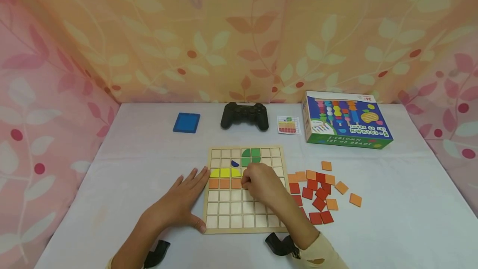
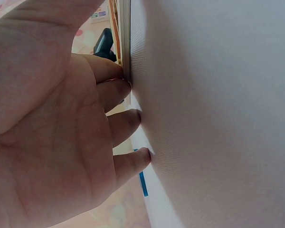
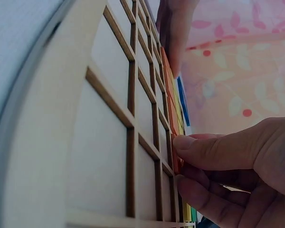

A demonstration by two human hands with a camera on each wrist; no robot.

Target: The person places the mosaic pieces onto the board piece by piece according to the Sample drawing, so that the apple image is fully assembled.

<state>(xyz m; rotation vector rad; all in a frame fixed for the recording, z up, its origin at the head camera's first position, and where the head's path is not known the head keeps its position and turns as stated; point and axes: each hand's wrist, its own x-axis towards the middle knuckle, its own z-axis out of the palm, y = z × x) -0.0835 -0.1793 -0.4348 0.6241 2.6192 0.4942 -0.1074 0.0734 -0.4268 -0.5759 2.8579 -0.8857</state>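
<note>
A wooden grid board lies on the table under both hands. The left hand is spread flat with fingertips and thumb against the board's left edge; its straight fingers also show in the left wrist view. Over the middle of the board, the right hand pinches an orange tile between thumb and fingers at the orange row. Orange square tiles fill cells to its left, below a row of yellow pieces. Green pieces and a dark blue piece sit higher up.
Loose red tiles and orange tiles lie right of the board. Behind it are a blue square tray, a black game controller, a pattern card and a toy box.
</note>
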